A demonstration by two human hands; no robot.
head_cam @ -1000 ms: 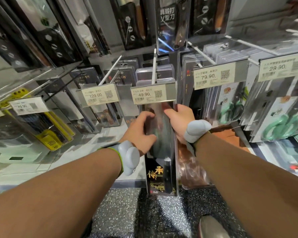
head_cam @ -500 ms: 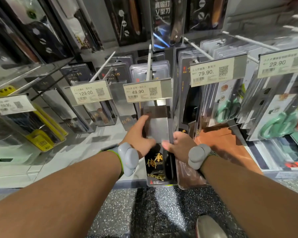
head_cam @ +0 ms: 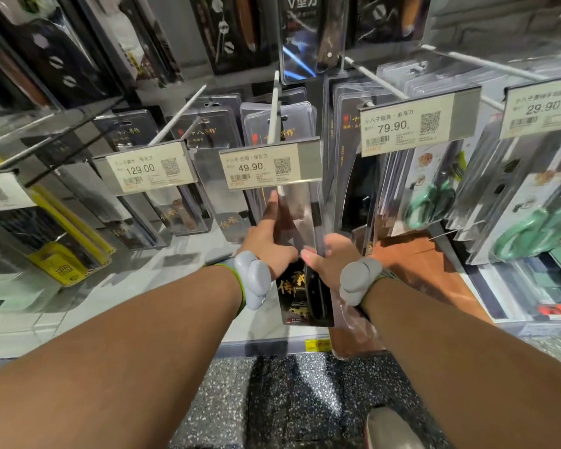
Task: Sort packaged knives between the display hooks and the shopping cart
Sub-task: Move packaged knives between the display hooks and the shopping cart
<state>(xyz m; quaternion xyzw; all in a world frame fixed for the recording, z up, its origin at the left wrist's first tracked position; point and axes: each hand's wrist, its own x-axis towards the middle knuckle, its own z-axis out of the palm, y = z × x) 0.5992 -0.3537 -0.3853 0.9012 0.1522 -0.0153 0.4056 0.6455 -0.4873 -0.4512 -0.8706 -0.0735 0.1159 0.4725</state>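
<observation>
Below display hooks (head_cam: 274,108), both hands (left (head_cam: 266,239), right (head_cam: 332,257)) grip packaged knife (head_cam: 300,254).

I read 129.00 on the left price tag (head_cam: 149,170), 49.90 on the middle tag (head_cam: 259,166), 79.90 and 29.90 on the tags (head_cam: 402,126) (head_cam: 541,108) rightward, and "V型刀" on the upper knife pack (head_cam: 305,8).

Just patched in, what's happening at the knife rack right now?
A person stands at a store display and holds one packaged knife with both hands, the left hand on its left edge and the right hand on its right edge. The package sits just under the 49.90 price tag, below the hook where more knife packages hang. Whether it is on the hook cannot be told. No shopping cart is in view.
</observation>
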